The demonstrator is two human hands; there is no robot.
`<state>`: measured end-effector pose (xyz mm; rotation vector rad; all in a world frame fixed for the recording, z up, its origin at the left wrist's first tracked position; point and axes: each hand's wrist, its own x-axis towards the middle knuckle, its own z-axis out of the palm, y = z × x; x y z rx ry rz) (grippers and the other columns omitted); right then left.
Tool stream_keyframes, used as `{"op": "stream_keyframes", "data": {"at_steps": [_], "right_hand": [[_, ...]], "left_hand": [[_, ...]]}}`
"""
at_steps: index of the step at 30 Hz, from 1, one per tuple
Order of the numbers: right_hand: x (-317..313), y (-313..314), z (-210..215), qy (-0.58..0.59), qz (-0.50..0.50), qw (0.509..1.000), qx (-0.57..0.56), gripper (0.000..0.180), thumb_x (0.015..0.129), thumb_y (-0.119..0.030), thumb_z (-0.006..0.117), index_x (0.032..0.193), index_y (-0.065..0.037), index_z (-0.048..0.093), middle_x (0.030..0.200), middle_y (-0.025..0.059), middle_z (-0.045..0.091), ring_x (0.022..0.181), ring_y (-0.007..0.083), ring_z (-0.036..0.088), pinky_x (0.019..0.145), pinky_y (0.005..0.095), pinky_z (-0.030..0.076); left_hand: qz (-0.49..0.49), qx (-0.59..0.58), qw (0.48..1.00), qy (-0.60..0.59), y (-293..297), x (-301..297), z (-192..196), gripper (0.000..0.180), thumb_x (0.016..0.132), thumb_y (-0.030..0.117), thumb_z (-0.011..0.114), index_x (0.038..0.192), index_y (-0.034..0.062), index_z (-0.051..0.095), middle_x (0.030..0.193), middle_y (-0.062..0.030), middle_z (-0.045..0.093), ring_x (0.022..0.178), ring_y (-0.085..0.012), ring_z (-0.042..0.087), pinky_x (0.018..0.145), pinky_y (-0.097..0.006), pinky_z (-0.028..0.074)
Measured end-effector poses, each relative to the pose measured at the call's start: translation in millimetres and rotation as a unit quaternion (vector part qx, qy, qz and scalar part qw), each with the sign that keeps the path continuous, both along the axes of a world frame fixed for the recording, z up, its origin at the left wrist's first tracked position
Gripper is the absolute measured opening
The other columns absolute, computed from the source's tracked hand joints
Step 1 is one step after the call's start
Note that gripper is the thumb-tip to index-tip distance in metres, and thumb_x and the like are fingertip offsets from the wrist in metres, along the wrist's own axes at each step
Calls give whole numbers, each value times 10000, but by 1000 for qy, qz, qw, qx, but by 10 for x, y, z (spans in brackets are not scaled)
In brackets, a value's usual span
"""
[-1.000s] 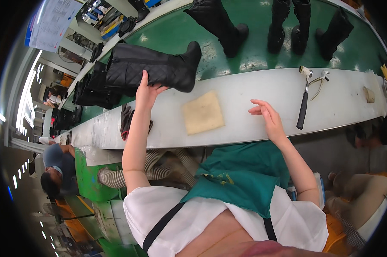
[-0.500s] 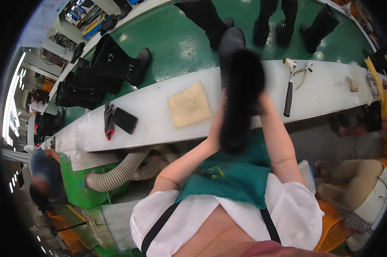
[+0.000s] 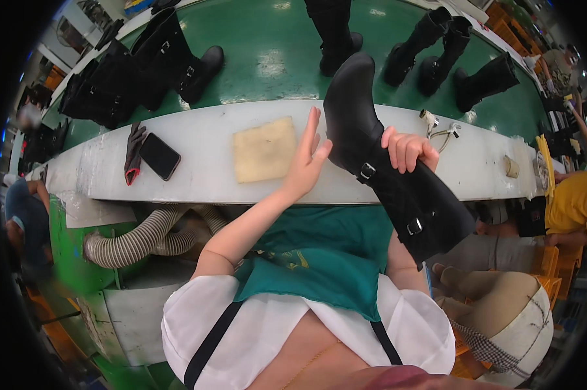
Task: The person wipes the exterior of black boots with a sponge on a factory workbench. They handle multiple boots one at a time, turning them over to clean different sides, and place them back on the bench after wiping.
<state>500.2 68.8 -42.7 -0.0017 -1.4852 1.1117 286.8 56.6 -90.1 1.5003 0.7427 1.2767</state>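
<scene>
the right hand [image 3: 410, 153] is being curled over the lower shaft of a tall black boot [image 3: 400, 192], its fingers being pressed together against the leather; the thumb is being hidden from view. the boot is being held tilted above the near edge of the white worktop [image 3: 205, 175], toe pointing away and shaft slanting to the lower right, presumably so that the side with the two metal buckles [image 3: 367, 171] is being presented upward. the left hand [image 3: 306, 162] is being held out beside the foot of the boot, fingers straight and slightly spread, nothing being gripped; whether the boot is being touched by it cannot be told.

a tan pad [image 3: 264, 151] is lying near the left hand, perhaps being placed centrally for easy reach. a hammer [image 3: 428, 119] and pliers [image 3: 454, 130] are being partly hidden past the right hand, likely being set to that side for convenience. a phone [image 3: 160, 156] and a dark glove [image 3: 134, 153] are being rested together at the left, seemingly out of the way. beyond, on the green surface [image 3: 267, 71], other black boots [image 3: 337, 39] are being stood up, probably so that creasing is being avoided.
</scene>
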Motion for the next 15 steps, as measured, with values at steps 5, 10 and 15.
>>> {"op": "stream_keyframes", "data": {"at_steps": [5, 10, 15], "right_hand": [[-271, -205, 100, -64, -25, 998, 3, 503, 871, -372, 389, 426, -137, 369, 430, -1, 428, 409, 166, 426, 669, 336, 386], [-463, -297, 211, -140, -40, 988, 51, 553, 904, -350, 313, 402, -121, 348, 383, -9, 396, 357, 162, 406, 636, 327, 392], [-488, -215, 229, -32, -3, 999, -22, 551, 922, -323, 274, 414, -135, 375, 402, -12, 425, 381, 155, 401, 667, 330, 376]], "left_hand": [[-51, -101, 989, -98, 130, -55, -190, 642, 992, 468, 185, 1465, 39, 121, 1498, -131, 220, 1389, -250, 213, 1113, -373, 211], [-66, -174, 973, -135, 56, -51, -320, 764, 943, 608, 129, 1446, 36, 185, 1464, -125, 283, 1354, -239, 279, 1113, -375, 227], [-42, -154, 984, -73, 89, -105, -384, 787, 945, 609, 148, 1428, -7, 216, 1456, -128, 308, 1341, -238, 307, 1105, -353, 247]]}}
